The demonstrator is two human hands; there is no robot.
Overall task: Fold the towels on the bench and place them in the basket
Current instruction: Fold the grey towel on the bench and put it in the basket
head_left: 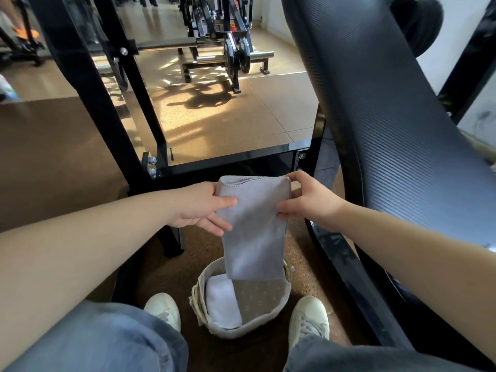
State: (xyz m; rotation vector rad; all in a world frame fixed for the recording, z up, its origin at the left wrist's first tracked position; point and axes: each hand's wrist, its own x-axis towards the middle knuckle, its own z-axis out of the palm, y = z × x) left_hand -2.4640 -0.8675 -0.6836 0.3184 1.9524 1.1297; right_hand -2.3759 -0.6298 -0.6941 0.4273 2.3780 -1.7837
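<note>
A: Left hand (200, 208) and right hand (308, 202) each pinch the folded grey cloth towel (255, 232) at its upper edge; it hangs just above the round, pale fabric-lined basket (236, 332).
B: Dropped unevenly, I'd guess it unfolds, or snags the basket's rim.
</note>
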